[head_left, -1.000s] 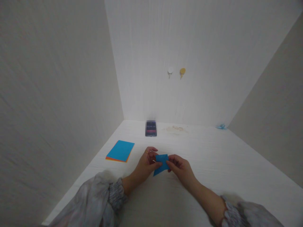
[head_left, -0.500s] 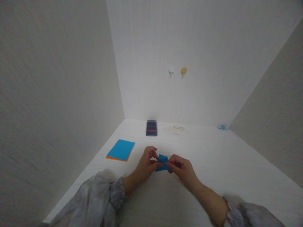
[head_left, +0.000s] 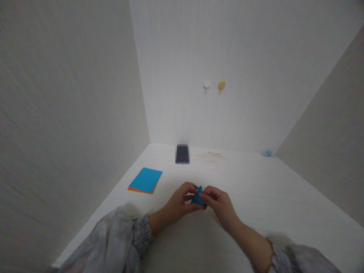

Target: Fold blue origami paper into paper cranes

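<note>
At the near edge of the white table (head_left: 256,201), two grey patterned sleeves (head_left: 119,242) come into the view from below. The forearms meet a little above the table surface. The left hand (head_left: 180,201) and the right hand (head_left: 219,203) are close together, and between them is a small blue paper (head_left: 198,198), folded into a compact shape with a point on top. Both hands pinch it with the fingertips, the left from its left side and the right from its right side, with the fingers curled narrow around it. The left hand has a thin ring (head_left: 184,187) on one finger.

Further back and to the left, a stack of paper sheets (head_left: 145,179) lies flat on the table, blue on top with an orange edge under it, well apart from the hands. Behind the hands, near the back wall, a dark rectangular object (head_left: 182,154) lies on the table; it is blurred. Just to its right there is a pale brownish mark (head_left: 212,154) on the surface. In the far right corner lies a tiny blue object (head_left: 266,153). On the back wall hang two small hooks, one white (head_left: 206,85) and one yellow (head_left: 222,86), side by side.
</note>
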A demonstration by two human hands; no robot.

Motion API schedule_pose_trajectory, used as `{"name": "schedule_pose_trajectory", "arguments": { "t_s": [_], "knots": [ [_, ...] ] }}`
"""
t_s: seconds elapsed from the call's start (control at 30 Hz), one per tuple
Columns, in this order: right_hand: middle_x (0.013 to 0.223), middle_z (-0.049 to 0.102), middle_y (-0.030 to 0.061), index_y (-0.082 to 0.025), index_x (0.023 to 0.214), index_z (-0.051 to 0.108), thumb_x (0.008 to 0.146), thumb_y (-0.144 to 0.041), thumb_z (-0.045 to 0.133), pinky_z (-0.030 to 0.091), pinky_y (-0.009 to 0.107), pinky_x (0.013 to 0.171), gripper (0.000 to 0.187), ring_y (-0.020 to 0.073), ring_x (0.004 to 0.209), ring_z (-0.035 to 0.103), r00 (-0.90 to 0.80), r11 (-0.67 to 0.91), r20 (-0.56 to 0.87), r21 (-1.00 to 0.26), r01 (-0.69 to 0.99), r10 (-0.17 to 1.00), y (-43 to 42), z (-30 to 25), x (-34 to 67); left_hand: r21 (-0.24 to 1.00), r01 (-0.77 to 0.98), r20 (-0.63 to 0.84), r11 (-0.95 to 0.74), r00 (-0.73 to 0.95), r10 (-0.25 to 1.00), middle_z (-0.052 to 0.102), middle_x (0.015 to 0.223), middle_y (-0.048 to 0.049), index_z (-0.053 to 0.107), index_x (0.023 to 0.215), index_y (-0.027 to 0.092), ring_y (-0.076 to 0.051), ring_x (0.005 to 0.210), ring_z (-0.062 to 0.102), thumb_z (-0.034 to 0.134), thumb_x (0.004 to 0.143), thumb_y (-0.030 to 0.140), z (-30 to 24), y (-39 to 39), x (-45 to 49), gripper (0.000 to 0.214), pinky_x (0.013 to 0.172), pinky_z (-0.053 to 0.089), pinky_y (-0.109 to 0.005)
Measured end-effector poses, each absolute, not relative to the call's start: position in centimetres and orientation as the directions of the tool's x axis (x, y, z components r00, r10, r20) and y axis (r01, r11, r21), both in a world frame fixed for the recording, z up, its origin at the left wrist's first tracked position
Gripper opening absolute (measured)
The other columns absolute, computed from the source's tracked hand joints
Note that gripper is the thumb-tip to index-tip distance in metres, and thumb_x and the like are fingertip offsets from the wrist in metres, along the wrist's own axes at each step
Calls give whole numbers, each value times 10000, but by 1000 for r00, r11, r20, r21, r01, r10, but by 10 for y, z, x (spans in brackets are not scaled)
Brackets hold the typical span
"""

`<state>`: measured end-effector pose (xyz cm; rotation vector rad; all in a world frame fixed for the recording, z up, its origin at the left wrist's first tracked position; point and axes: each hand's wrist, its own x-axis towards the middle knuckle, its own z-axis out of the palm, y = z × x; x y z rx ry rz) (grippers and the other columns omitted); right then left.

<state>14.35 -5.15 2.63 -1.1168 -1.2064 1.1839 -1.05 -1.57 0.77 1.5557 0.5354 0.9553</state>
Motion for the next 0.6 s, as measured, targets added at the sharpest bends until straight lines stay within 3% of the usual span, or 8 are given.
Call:
{"name": "schedule_pose_trajectory", "arguments": {
  "t_s": [0.17, 0.27, 0.37, 0.47, 0.6],
  "knots": [
    [543, 548, -20, -160, 626, 555, 667, -370, 638, 416, 228, 487, 230, 103, 501, 504, -27, 87, 88, -996, -36, 996, -52, 27, 144, 979, -200, 161, -38, 643, 749, 563, 894, -36, 493, 869, 154, -172, 841, 573, 715, 623, 205, 8, -18, -9, 335, 813, 433, -372],
    [580, 556, -9, -155, 727, 571, 735, -399, 563, 438, 249, 512, 244, 112, 518, 527, -65, 119, 125, -989, -91, 990, -53, 28, 144, 953, -299, 173, 54, 682, 711, 602, 852, -44, 483, 870, 149, -172, 822, 586, 689, 661, 229, 9, -19, -9, 303, 793, 424, -364],
    [578, 529, -30, -172, 853, 529, 717, -410, 577, 414, 246, 446, 278, 108, 450, 506, -65, 121, 130, -984, -129, 989, -51, 24, 144, 953, -298, 174, 60, 695, 697, 610, 824, -57, 508, 872, 132, -166, 786, 581, 656, 696, 277, 10, -17, -10, 273, 735, 425, -319],
    [525, 440, -74, -193, 907, 492, 683, -379, 619, 323, 210, 379, 318, 81, 390, 408, 10, 140, 140, -990, -32, 990, -48, 18, 145, 976, -211, 108, 45, 659, 745, 602, 797, -40, 546, 854, 124, -133, 729, 561, 631, 712, 311, 10, -15, -11, 250, 675, 419, -261],
    [536, 393, -68, -201, 885, 519, 665, -331, 640, 338, 224, 458, 282, 104, 489, 405, 162, 218, 254, -953, 210, 953, -47, 17, 149, 978, -164, -4, 126, 595, 804, 591, 751, -21, 558, 839, 131, -116, 662, 547, 625, 697, 357, 9, -13, -11, 275, 646, 436, -259]
  ]
}}
